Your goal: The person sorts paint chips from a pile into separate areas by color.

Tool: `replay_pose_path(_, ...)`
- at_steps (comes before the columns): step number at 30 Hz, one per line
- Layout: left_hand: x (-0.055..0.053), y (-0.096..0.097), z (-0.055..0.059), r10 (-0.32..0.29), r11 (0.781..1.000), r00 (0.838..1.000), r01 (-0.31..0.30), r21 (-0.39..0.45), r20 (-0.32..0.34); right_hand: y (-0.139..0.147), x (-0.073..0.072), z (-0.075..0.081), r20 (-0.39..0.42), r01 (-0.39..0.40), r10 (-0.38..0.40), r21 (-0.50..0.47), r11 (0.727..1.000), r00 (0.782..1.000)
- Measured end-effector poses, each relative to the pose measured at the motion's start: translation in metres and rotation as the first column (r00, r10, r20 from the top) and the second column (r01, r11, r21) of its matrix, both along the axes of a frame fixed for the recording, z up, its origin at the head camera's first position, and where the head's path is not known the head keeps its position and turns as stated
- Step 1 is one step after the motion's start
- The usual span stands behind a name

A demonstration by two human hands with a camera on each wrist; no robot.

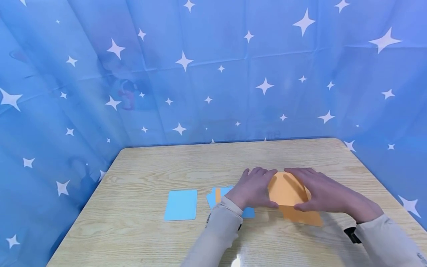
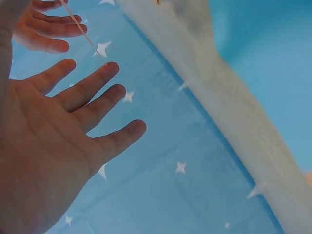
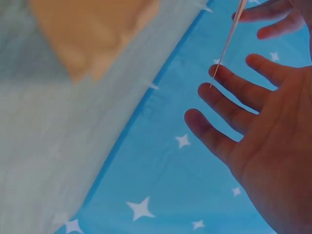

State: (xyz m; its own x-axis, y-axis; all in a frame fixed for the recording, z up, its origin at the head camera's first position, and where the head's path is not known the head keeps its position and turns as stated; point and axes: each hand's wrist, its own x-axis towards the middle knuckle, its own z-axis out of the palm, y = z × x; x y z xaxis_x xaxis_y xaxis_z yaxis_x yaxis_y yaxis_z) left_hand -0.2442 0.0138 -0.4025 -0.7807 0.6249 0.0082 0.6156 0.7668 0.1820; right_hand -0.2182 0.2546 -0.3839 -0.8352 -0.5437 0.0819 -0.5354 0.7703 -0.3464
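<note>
A square orange card (image 1: pixel 285 188) is held up between both hands above the table's right half. My left hand (image 1: pixel 253 188) holds its left side, fingertips at the far corner and thumb at the near one. At the opposite side, my right hand (image 1: pixel 330 191) grips it the same way. Both wrist views show the card edge-on as a thin line (image 2: pixel 84 33), with the other fingers spread. A second orange piece (image 1: pixel 307 218) lies on the table below, partly hidden by the held card.
Left of the hands, a single blue card (image 1: pixel 181 205) lies flat on the wooden table (image 1: pixel 133 237). Several overlapping blue cards (image 1: pixel 248 213), with an orange piece (image 1: pixel 218 195) among them, are partly covered by the left hand and sleeve. A blue star-patterned curtain (image 1: pixel 213 81) hangs behind.
</note>
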Motion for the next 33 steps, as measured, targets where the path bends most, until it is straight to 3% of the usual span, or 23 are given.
replay_pose_path(13,0.001,0.035,-0.015,0.023,0.994,1.000,-0.020,-0.105,0.022,0.023,-0.003,-0.031,0.060,0.022,-0.025,0.052,0.998,0.998)
replay_pose_path(17,0.002,0.042,-0.019,0.033,0.989,0.999,-0.028,-0.148,0.029,0.026,-0.003,-0.038,0.044,0.015,-0.018,0.065,0.998,0.999)
replay_pose_path(26,0.005,0.046,-0.030,0.053,0.984,0.996,-0.039,-0.176,0.075,0.025,-0.003,-0.045,0.089,0.009,-0.015,0.067,0.998,0.996)
replay_pose_path(33,0.007,0.038,-0.029,0.048,0.989,0.992,-0.030,-0.146,0.121,0.026,-0.003,-0.046,0.107,0.004,-0.015,0.103,0.995,0.994)
